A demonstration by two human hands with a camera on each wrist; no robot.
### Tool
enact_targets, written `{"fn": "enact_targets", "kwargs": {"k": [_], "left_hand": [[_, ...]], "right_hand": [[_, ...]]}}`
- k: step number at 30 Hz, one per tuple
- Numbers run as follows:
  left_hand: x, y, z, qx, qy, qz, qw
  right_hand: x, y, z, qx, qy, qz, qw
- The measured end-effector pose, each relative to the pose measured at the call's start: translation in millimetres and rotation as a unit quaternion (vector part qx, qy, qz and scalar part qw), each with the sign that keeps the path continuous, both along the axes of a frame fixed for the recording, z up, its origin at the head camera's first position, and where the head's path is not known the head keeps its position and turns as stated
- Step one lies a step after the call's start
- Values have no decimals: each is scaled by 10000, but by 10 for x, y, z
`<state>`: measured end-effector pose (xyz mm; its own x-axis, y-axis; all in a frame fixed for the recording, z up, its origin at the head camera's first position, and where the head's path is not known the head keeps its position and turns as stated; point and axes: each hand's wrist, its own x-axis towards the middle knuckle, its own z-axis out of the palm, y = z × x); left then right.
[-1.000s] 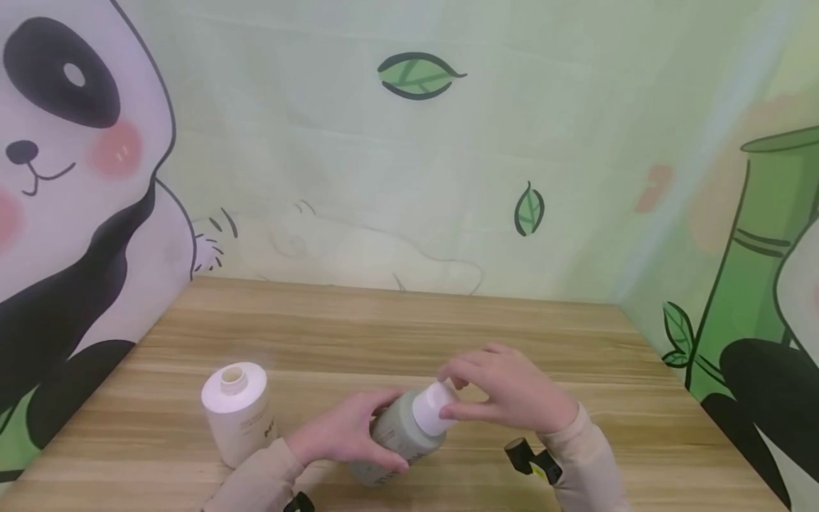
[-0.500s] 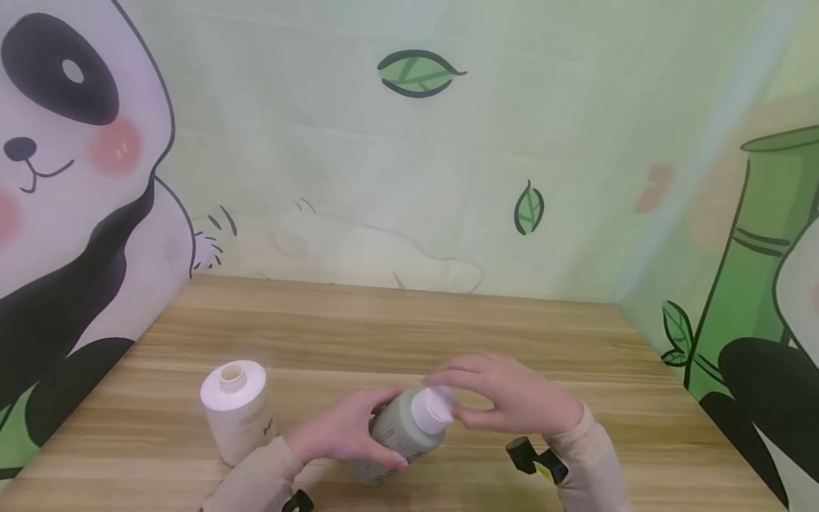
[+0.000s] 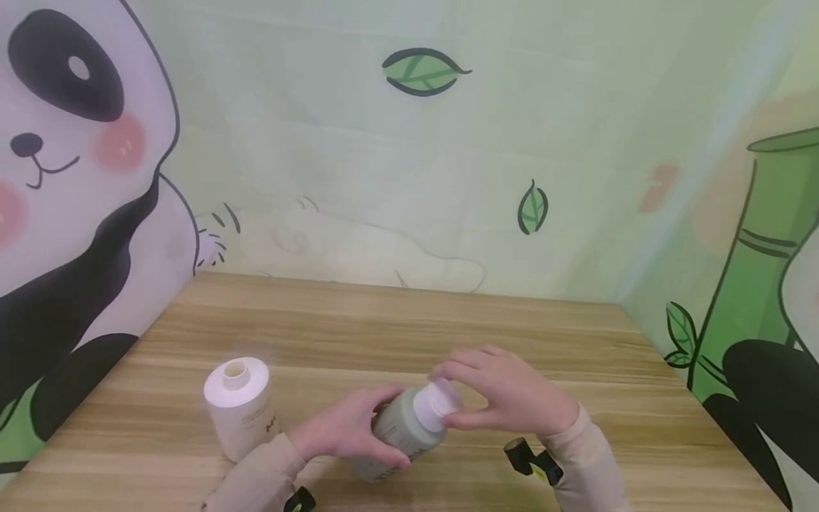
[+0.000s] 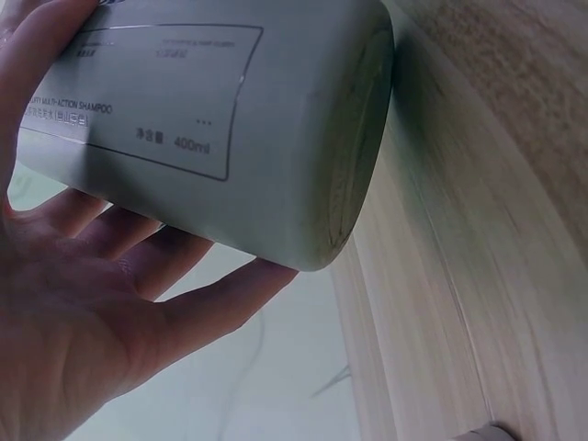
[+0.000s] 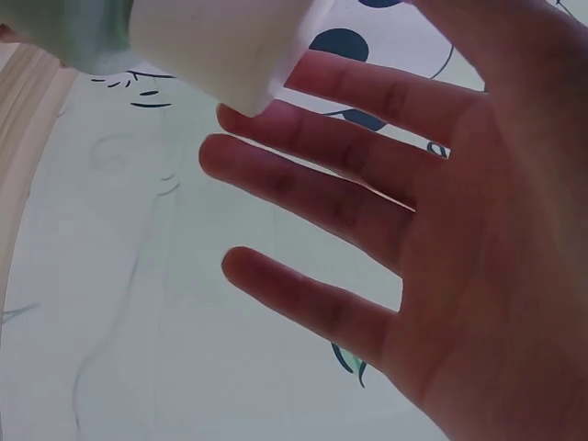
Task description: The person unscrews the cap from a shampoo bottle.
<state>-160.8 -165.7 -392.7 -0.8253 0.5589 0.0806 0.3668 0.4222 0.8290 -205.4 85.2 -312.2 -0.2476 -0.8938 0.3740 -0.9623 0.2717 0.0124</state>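
My left hand [image 3: 348, 429] grips a grey-green shampoo bottle [image 3: 404, 427], thumb on the near side and fingers on the far side. The bottle tilts to the right, its base edge at the wood in the left wrist view, where the label on the shampoo bottle [image 4: 175, 119] reads 400ml. On its top is a white cap [image 3: 436, 405]. My right hand [image 3: 508, 395] pinches that cap between thumb and fingertips; the right wrist view shows the other fingers of the right hand [image 5: 367, 202] stretched out, with the cap [image 5: 216, 46] at the upper left.
A white bottle [image 3: 239, 412] with an uncapped neck stands upright to the left, just beyond my left sleeve [image 3: 256, 476]. The wooden table [image 3: 384, 320] meets a green cloth backdrop [image 3: 320, 142] printed with pandas and leaves.
My right hand has shifted its fingers round the cap, drawing back slightly and then closing on it again. The left hand and the shampoo bottle have stayed nearly still.
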Motion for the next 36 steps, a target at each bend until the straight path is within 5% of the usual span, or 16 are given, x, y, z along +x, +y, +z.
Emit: {"fn": "enact_targets", "kwargs": {"k": [12,19,26,36], "left_hand": [[-13,-2,11,-51,-88,17,9999],[-13,9,-2,3,-24,-13,10000],[-12,5,8,-1,13,-32,10000],[-16,12,11,44,-9,-87,10000]], "right_hand": [[-31,-4,46,8,-631,1105,9919],[9,23,40,163,-882,483,9948],[17,22,28,386,-565,-322,9971],[1,-6,0,359,-813,170,9959]]}}
